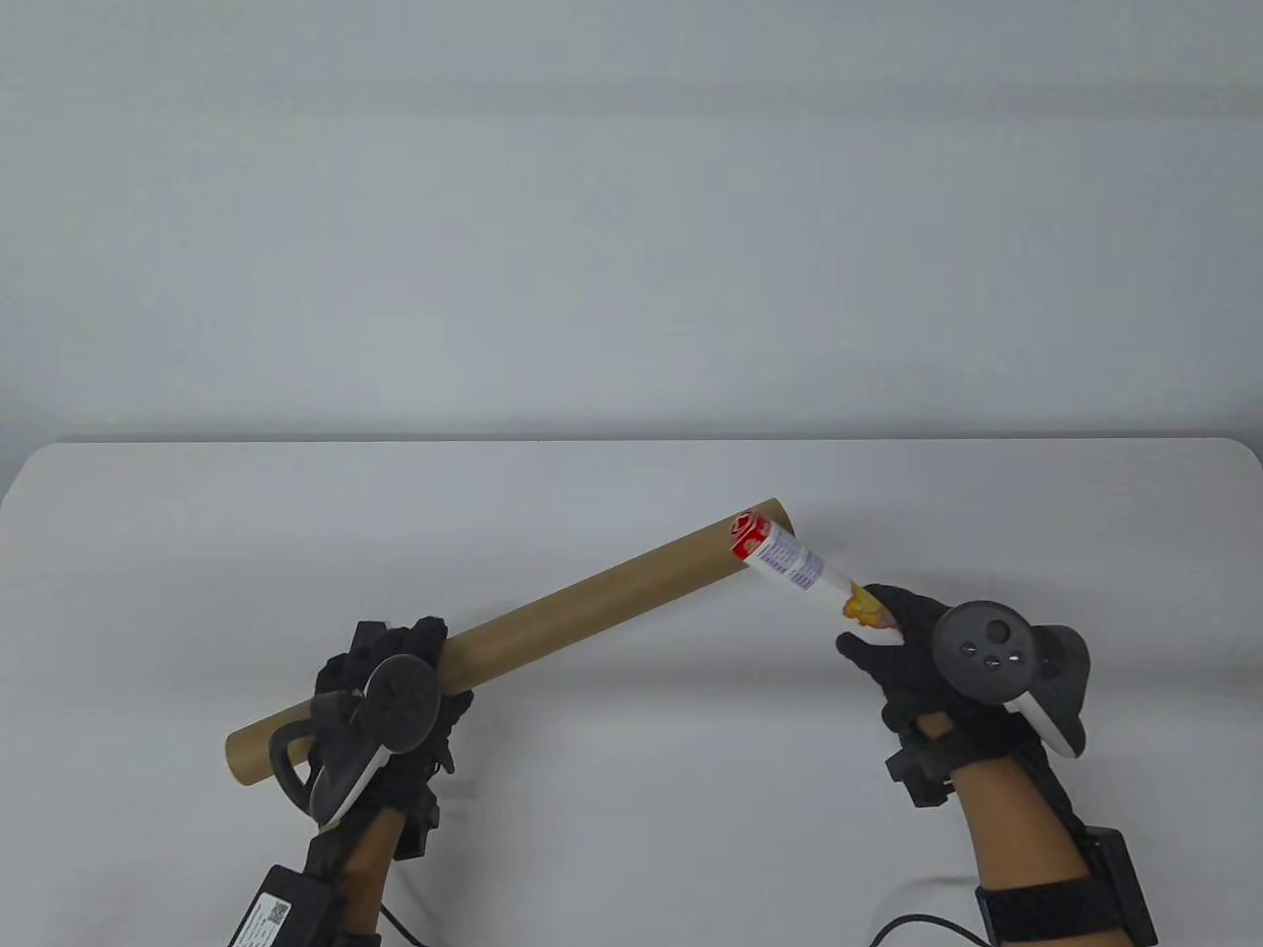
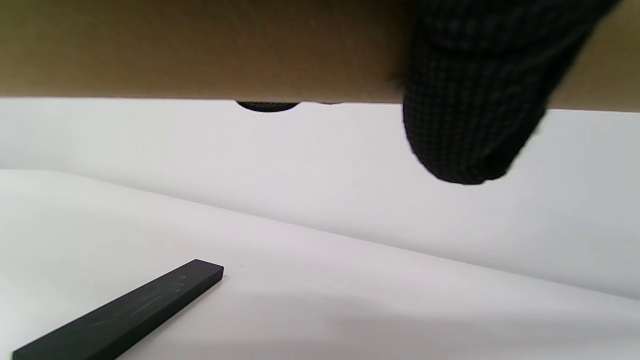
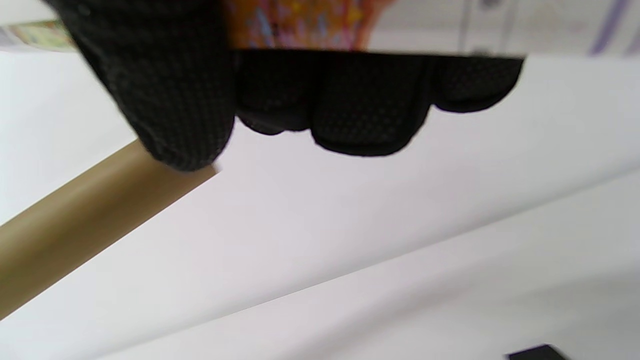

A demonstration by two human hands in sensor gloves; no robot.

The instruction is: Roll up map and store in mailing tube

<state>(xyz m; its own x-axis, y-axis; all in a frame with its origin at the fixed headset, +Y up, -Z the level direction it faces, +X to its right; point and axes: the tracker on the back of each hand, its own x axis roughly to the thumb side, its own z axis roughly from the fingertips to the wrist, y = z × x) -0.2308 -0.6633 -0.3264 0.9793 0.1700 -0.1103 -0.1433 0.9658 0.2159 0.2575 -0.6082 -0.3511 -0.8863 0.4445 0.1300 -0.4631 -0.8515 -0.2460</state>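
Note:
A long brown cardboard mailing tube [image 1: 553,621] is held above the white table, slanting from lower left to upper right. My left hand [image 1: 395,681] grips it near its lower left end; in the left wrist view the tube [image 2: 200,50] fills the top edge with a gloved finger [image 2: 470,115] curled over it. The rolled map [image 1: 799,567], white with red and orange print, pokes out of the tube's upper right mouth. My right hand [image 1: 888,631] grips the map's free end; its fingers [image 3: 350,110] wrap the roll [image 3: 310,22] in the right wrist view.
The white table [image 1: 631,789] runs to a pale wall behind. A flat black bar [image 2: 125,312] lies on the table in the left wrist view, and a dark corner [image 3: 535,352] shows at the bottom of the right wrist view. Cables trail from both forearms.

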